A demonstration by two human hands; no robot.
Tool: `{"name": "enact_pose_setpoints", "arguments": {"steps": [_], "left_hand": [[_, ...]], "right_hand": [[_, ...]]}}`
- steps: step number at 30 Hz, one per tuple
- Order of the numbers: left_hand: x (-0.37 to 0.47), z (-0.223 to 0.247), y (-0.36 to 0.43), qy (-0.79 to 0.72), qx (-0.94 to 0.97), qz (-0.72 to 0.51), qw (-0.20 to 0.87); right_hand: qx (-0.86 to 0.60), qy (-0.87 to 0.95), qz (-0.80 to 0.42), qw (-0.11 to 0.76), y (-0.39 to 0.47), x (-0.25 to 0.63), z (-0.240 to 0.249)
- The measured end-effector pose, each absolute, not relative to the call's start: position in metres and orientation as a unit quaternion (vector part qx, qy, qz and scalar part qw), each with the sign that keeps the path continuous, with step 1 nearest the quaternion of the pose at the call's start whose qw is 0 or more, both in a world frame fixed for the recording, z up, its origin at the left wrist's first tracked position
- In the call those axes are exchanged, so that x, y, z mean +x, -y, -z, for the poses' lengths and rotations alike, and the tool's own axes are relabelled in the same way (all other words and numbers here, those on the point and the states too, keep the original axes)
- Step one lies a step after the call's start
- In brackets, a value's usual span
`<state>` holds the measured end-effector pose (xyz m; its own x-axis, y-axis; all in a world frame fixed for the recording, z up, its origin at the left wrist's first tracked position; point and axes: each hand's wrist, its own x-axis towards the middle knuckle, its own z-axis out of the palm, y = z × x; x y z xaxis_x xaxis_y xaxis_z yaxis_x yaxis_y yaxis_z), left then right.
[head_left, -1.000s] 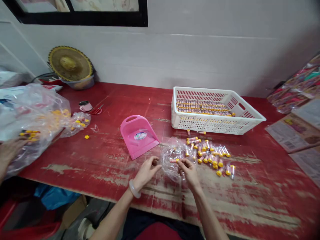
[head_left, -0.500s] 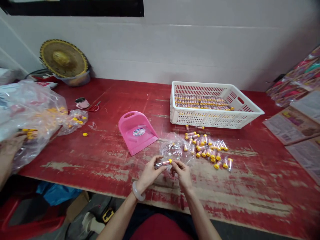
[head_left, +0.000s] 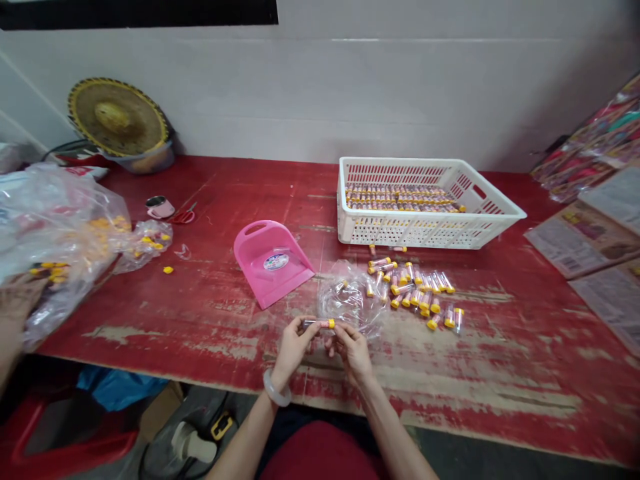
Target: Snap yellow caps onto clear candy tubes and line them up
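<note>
A small clear tube with a yellow cap (head_left: pixel 325 324) lies level between my hands, above the front part of the red table (head_left: pixel 210 293). My left hand (head_left: pixel 294 347), with a pale bangle at its wrist, is closed round the tube's clear end. The fingers of my right hand (head_left: pixel 354 350) pinch at the yellow cap end. Just beyond my hands is a crumpled clear plastic bag (head_left: pixel 347 297). Several capped tubes (head_left: pixel 425 290) lie loose to its right. Behind them, a white basket (head_left: pixel 430 230) holds rows of similar tubes.
A pink dustpan (head_left: pixel 273 277) lies left of the bag. Farther left are a cup (head_left: pixel 159 208), red scissors (head_left: pixel 184 217), a yellow cap (head_left: pixel 168 270) and plastic bags with yellow caps (head_left: pixel 105 230). Another person's hand (head_left: pixel 20 297) reaches in there. Boxes (head_left: pixel 580 240) stand at the right.
My hands and the tube between them have shifted slightly left. The view has moved a little. The other person's hand is still at the bag on the left.
</note>
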<state>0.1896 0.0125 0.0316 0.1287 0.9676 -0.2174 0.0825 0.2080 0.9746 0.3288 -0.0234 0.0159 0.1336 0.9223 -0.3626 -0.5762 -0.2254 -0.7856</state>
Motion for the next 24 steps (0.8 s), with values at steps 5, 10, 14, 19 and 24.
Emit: {"name": "enact_pose_setpoints", "arguments": {"steps": [5,10,14,19,24], "left_hand": [[0.189,-0.027,-0.014,-0.533,0.475,-0.401,0.574],[0.181,-0.026,-0.018,-0.566,0.559,-0.391,0.462],[0.180,-0.012,-0.018,-0.607,0.676,-0.284,0.306],[0.188,0.006,-0.015,-0.589,0.752,-0.185,0.232],[0.196,0.001,-0.012,-0.572,0.767,-0.197,0.213]], "right_hand": [[-0.473,0.216,-0.621,0.586,0.029,0.327,-0.012],[-0.553,0.281,-0.570,0.538,0.047,0.335,0.011],[-0.609,0.372,-0.518,0.472,0.054,0.350,0.029],[-0.645,0.437,-0.385,0.494,0.044,0.365,0.026],[-0.639,0.431,-0.401,0.494,0.040,0.368,0.019]]}}
